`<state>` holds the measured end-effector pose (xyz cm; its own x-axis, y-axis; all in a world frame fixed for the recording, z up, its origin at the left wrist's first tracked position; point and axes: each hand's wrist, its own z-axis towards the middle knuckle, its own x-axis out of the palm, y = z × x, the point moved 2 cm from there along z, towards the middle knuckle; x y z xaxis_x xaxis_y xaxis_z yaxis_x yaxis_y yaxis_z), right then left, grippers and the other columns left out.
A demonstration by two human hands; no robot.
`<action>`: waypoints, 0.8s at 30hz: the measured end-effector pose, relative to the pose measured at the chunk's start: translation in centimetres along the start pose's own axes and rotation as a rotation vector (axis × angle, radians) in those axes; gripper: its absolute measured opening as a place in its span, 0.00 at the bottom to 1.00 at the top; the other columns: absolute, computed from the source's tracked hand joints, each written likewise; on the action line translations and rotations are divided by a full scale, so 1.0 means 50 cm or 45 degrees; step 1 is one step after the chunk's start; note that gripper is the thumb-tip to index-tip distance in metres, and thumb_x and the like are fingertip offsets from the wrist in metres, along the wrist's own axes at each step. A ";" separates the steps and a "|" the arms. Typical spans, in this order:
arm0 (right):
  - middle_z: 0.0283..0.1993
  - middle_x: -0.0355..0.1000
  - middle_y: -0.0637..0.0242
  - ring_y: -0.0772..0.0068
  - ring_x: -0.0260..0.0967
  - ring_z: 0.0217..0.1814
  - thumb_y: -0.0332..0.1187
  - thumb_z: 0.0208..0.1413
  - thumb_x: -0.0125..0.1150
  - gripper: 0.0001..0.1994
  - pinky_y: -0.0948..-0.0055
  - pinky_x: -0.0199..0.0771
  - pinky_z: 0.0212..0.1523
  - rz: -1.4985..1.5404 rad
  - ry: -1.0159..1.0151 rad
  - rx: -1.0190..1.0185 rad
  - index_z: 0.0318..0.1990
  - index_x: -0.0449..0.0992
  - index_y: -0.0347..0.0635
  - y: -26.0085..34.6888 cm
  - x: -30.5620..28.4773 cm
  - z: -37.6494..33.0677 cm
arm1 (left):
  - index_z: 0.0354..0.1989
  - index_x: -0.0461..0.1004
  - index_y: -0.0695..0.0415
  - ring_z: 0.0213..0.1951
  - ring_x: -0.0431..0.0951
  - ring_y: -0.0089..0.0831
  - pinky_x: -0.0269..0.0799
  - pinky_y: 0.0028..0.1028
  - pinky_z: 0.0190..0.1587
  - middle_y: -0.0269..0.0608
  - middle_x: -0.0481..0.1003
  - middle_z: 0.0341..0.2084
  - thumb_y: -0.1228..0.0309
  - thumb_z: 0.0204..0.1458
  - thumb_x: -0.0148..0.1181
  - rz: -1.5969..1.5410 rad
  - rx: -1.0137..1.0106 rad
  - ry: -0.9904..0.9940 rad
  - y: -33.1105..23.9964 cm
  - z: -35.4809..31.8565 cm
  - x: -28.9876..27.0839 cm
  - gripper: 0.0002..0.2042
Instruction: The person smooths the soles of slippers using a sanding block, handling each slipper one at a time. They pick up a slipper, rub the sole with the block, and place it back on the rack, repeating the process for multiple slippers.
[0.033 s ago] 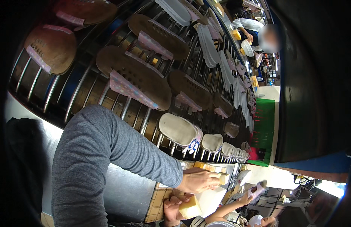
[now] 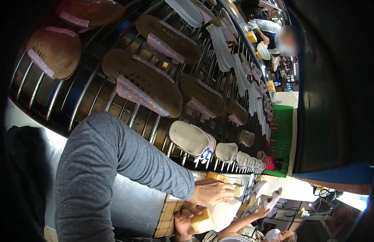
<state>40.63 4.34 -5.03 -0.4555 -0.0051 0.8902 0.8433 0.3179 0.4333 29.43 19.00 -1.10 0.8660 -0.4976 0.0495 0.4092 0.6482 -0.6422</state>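
Note:
My left hand [image 2: 213,192], below the grey sleeve, has its fingers curled round a pale yellow sponge-like block [image 2: 238,190]. My right hand [image 2: 183,222], lower in the view, grips another yellow sponge block [image 2: 202,222], its fingers and thumb along one side. Between the two hands is a smooth white block-like piece [image 2: 225,213]; its exact kind cannot be told. My left fingertips are at its upper edge, and the right hand's sponge meets it. Under the hands is a tan surface with a dark grid [image 2: 166,224].
Beyond my left arm, a rack of metal rods [image 2: 134,115] carries brown footbeds with pink straps [image 2: 142,82], white soles [image 2: 221,48] and cream shoe pieces [image 2: 189,138]. One co-worker [image 2: 264,30] handles a white bowl [image 2: 262,51]; another [image 2: 245,228] holds a shoe [image 2: 272,199].
The shoe in the lower co-worker's hand has tilted and shifted slightly. My hands and the sponge blocks show no visible movement.

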 end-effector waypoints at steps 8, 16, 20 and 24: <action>0.48 0.71 0.82 0.72 0.64 0.49 0.50 0.63 0.47 0.19 0.58 0.56 0.52 -0.074 0.004 -0.010 0.58 0.69 0.61 0.008 -0.006 0.011 | 0.22 0.69 0.63 0.31 0.73 0.44 0.69 0.38 0.35 0.45 0.68 0.23 0.55 0.63 0.45 -0.075 0.009 0.052 0.000 0.006 -0.015 0.24; 0.49 0.71 0.84 0.74 0.64 0.50 0.50 0.61 0.49 0.19 0.59 0.56 0.50 -0.067 0.016 -0.004 0.58 0.69 0.61 0.013 -0.009 0.012 | 0.26 0.76 0.63 0.30 0.74 0.44 0.69 0.37 0.35 0.47 0.72 0.23 0.52 0.64 0.43 -0.123 -0.075 0.070 0.000 0.008 -0.019 0.26; 0.50 0.70 0.85 0.76 0.63 0.51 0.50 0.61 0.51 0.19 0.60 0.55 0.50 -0.086 0.023 0.008 0.57 0.69 0.62 0.027 -0.029 0.000 | 0.35 0.78 0.62 0.32 0.75 0.44 0.71 0.37 0.36 0.47 0.74 0.27 0.54 0.64 0.43 -0.106 -0.087 0.054 0.000 0.012 -0.015 0.23; 0.51 0.71 0.84 0.76 0.63 0.51 0.49 0.61 0.51 0.19 0.61 0.54 0.50 -0.100 0.099 0.038 0.58 0.68 0.64 0.035 -0.073 -0.001 | 0.43 0.77 0.61 0.33 0.75 0.43 0.71 0.36 0.36 0.47 0.74 0.31 0.56 0.63 0.45 -0.143 -0.069 -0.063 -0.003 0.015 -0.012 0.20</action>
<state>43.77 4.88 -7.55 -0.4950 -0.1044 0.8626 0.7967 0.3418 0.4985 29.06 19.64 -0.43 0.8290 -0.5358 0.1603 0.4897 0.5569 -0.6709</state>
